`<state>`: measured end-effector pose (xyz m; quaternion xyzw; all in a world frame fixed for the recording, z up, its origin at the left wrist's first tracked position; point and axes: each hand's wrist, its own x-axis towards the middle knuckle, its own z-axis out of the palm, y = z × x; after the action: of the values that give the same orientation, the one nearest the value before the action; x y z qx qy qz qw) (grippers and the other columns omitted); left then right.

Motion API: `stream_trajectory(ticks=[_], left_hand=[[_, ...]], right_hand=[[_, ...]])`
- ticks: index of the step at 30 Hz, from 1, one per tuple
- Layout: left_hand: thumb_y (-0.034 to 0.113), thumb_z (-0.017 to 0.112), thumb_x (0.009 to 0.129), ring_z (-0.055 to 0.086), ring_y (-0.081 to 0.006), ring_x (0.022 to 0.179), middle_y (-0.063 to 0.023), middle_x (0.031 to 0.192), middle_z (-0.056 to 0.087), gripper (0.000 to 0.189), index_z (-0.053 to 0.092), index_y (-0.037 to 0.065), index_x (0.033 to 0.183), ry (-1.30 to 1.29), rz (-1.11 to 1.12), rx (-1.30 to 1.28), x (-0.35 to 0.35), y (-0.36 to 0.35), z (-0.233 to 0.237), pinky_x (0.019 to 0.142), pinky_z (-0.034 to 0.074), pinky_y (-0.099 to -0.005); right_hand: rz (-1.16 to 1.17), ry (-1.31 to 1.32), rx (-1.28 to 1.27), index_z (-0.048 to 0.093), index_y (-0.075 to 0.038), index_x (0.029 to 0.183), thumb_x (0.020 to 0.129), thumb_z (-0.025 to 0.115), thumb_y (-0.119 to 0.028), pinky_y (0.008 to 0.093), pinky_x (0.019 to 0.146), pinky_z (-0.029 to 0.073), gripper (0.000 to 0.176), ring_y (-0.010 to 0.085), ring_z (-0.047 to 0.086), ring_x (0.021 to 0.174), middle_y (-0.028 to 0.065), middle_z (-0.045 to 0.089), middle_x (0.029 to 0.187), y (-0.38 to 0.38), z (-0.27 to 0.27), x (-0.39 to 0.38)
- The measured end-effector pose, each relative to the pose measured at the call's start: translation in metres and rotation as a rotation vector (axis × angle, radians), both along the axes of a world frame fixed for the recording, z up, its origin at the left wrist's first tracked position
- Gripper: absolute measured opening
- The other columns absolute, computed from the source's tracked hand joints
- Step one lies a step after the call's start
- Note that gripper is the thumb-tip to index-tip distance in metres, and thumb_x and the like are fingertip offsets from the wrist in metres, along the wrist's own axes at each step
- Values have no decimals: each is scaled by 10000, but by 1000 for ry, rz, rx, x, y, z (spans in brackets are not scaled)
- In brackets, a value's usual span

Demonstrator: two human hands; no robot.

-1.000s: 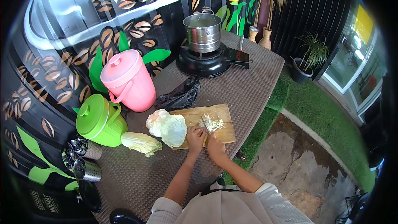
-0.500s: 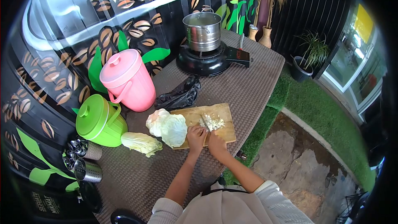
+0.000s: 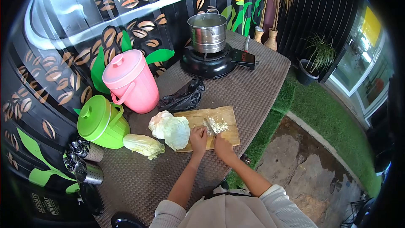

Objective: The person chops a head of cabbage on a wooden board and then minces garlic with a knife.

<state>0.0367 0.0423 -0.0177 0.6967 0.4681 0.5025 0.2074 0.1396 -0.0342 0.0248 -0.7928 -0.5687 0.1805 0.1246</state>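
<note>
On the wooden cutting board (image 3: 230, 137) lies a small heap of finely chopped pale pieces (image 3: 219, 124). My right hand (image 3: 222, 146) is closed around the handle of a knife (image 3: 209, 126), whose blade points away over the board beside the heap. Close to its left, my left hand (image 3: 198, 138) has its fingers bent together at the board; whatever they pinch is too small or hidden to make out. A cabbage (image 3: 176, 133) rests against the board's left side, near my left hand. Farther left, a napa cabbage (image 3: 144, 145) lies on the table.
A steel pot (image 3: 206, 33) stands on a black portable stove (image 3: 207, 65) at the back. A black plastic bag (image 3: 183, 97) lies behind the board. Pink (image 3: 134, 86) and green lidded buckets (image 3: 103, 122) line the left, near metal cutlery holders (image 3: 88, 172). The table's edge (image 3: 266, 116) runs along the right.
My right hand has shifted slightly right, and the knife with it, so a little more blade shows. My left hand has drawn slightly left, widening the gap between the hands.
</note>
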Motion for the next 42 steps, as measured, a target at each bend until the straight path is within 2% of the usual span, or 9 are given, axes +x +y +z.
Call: stream_trajectory(ticks=[5, 12, 19, 22, 24, 34, 37, 39, 42], left_hand=[[30, 703, 785, 607, -264, 842, -88, 884, 673, 95, 739, 37, 873, -22, -14, -13, 1, -2, 4, 717, 505, -336], [39, 713, 764, 589, -254, 896, -76, 892, 657, 97, 736, 43, 858, 62, 6, 21, 2, -6, 11, 791, 481, -354], [50, 721, 761, 589, -254, 890, -71, 895, 658, 89, 734, 45, 848, 40, 10, 12, 3, -7, 12, 784, 482, -358], [46, 720, 761, 589, -253, 888, -68, 892, 658, 84, 733, 45, 844, 28, 6, -11, 2, -7, 11, 788, 481, -358], [48, 714, 763, 589, -256, 887, -69, 891, 657, 88, 735, 48, 849, 43, 15, 5, 3, -7, 11, 791, 481, -361], [41, 690, 789, 607, -278, 873, -102, 888, 672, 108, 735, 29, 887, -10, 1, 23, 1, -10, 15, 787, 485, -354], [47, 681, 812, 625, -277, 851, -123, 873, 684, 128, 732, 9, 923, -24, 30, 47, 1, -9, 17, 760, 498, -350], [55, 662, 824, 623, -268, 829, -122, 873, 703, 164, 724, 2, 966, -22, 23, -43, -1, -11, 15, 717, 507, -356], [45, 664, 834, 637, -254, 842, -153, 877, 686, 187, 713, -10, 1007, -97, 11, -159, -4, -10, 12, 703, 513, -345]], right_hand=[[329, -48, -80, 489, 72, 1102, 892, 532, -152, 466, 737, 557, 310, 390, 685, 867, 273, 664, 903, 19, 27, 29], [25, -17, -16, 450, 72, 1121, 884, 517, -117, 459, 645, 564, 310, 387, 693, 747, 236, 669, 857, -3, 8, -7], [124, -10, 33, 442, 72, 1123, 867, 521, -79, 429, 616, 569, 308, 360, 701, 744, 234, 663, 827, 7, 12, 7], [203, -142, 54, 444, 63, 1132, 903, 487, -129, 400, 604, 575, 302, 328, 708, 704, 185, 691, 781, 2, 11, 3], [52, -42, -38, 438, 76, 1097, 873, 533, -112, 441, 652, 566, 307, 379, 691, 784, 274, 654, 866, -4, 4, -10], [147, 56, -69, 428, 60, 1124, 876, 534, -124, 477, 742, 547, 326, 420, 676, 835, 266, 666, 860, 7, 20, 4], [-16, 93, -36, 423, 66, 1136, 865, 543, -104, 477, 740, 548, 341, 418, 677, 830, 267, 662, 878, -4, 6, -13], [-30, 20, -115, 447, 65, 1162, 919, 459, -151, 467, 770, 552, 326, 389, 686, 884, 255, 675, 954, -1, 3, -20], [47, 26, -109, 437, 88, 1175, 911, 463, -138, 462, 760, 557, 348, 367, 694, 879, 256, 679, 950, 16, 9, -6]])
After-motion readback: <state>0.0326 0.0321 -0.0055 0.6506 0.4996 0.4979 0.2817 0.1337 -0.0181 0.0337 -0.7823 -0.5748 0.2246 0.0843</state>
